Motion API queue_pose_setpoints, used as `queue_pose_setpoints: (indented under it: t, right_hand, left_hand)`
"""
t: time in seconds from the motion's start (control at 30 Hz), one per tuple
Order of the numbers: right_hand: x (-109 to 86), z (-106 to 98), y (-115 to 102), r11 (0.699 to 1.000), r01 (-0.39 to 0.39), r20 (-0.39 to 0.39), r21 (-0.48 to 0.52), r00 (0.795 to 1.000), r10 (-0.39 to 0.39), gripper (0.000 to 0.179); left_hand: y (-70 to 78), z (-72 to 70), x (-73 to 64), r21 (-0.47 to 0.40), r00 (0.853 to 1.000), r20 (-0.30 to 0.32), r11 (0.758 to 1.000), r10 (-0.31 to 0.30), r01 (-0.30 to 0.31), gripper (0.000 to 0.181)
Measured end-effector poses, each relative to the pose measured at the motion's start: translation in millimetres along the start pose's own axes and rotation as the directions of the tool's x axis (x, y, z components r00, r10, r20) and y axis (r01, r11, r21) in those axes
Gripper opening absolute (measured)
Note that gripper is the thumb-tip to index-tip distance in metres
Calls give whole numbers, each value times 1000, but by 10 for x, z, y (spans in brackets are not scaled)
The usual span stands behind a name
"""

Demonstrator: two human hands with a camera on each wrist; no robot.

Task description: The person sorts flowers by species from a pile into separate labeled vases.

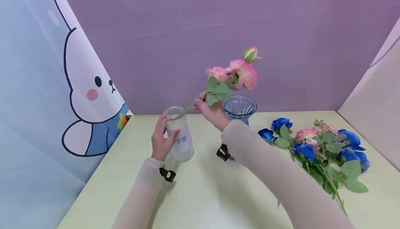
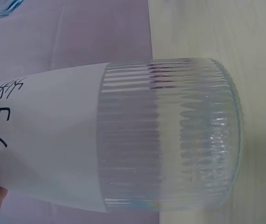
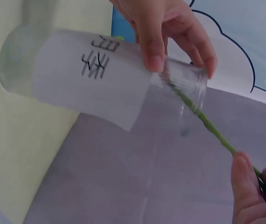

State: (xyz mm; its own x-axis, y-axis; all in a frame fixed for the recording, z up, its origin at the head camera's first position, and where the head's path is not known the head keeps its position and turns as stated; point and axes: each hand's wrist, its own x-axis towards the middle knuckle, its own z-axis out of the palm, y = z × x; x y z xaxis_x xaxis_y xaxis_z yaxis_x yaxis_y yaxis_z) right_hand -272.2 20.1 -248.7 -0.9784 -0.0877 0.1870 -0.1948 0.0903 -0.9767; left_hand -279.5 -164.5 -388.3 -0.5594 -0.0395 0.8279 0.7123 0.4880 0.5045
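A clear ribbed glass vase (image 1: 185, 154) with a white paper label (image 3: 100, 88) bearing handwritten characters stands on the table. My left hand (image 1: 161, 141) grips it near the rim, thumb on one side and fingers on the other. With my right hand (image 1: 213, 112) I pinch the green stem (image 3: 214, 130) of an artificial pink flower (image 1: 247, 75). The stem slants, its lower end inside the vase mouth. Several pink blooms, a bud and green leaves (image 1: 222, 91) spread above the right hand. The left wrist view shows the ribbed base (image 2: 202, 135) on the tabletop.
A blue glass vase (image 1: 240, 106) with a flared rim stands behind the right forearm, which partly hides it. Several blue (image 1: 304, 151) and pink flowers (image 1: 306, 135) lie at the table's right. A purple backdrop (image 1: 175, 48) rises behind; a rabbit-print cloth (image 1: 84, 72) hangs left.
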Motion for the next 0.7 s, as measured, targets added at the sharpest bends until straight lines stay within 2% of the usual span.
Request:
queue_pose_setpoints:
  t: [0.2,0.37,0.47,0.6,0.7]
  right_hand:
    - [96,75,-87,985,-23,116,-170,992,43,11]
    - [130,158,-105,947,-31,178,-319,980,92,9]
    - [135,172,-91,936,5,214,-352,974,76,6]
    - [125,185,-65,939,69,267,-337,963,25,6]
    - [110,211,-46,936,76,288,-343,957,28,9]
  left_hand:
    - [-43,-4,-44,-16,1000,-5,999,29,-29,50]
    - [-22,22,-40,-33,999,-10,999,39,-39,49]
    - [4,35,-34,-31,1000,-4,999,31,-31,50]
    - [23,40,-32,-16,999,-5,999,38,-38,51]
    - [25,29,-27,-6,999,-11,999,47,-47,52]
